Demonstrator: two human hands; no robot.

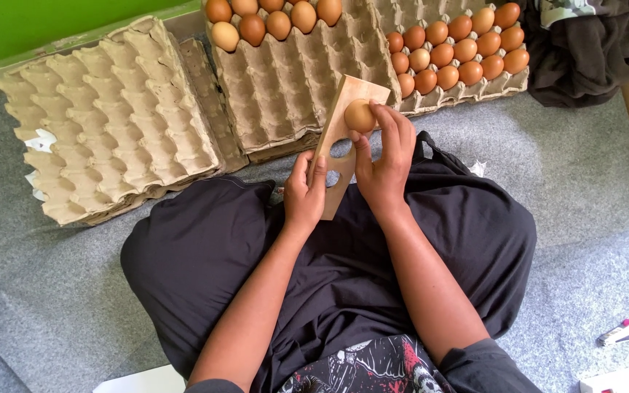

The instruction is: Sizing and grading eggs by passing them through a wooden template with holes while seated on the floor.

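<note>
Sitting cross-legged on a grey mat, a person in dark clothes holds a wooden gauge board (338, 138) upright over the lap, its long axis tilting up and away from the body toward the egg trays ahead. The left hand (304, 195) is closed around the board's lower end, thumb laid along its face beside one of the cut-out holes, while the right hand (384, 156) curls its fingers about a pale brown egg (360, 116) and presses it against the board's upper hole. The egg sits at the top of the board, above and beyond the left hand, and the right hand is the one touching it; how far it has entered the hole cannot be told. Directly ahead lies a partly filled cardboard tray (293, 80) with eggs only along its far rows, its empty cups nearest the hands. To the right stands a nearly full tray of brown eggs (460, 51), and to the left a stack of empty trays (111, 116). A dark cloth bundle (584, 44) rests at the upper right.
</note>
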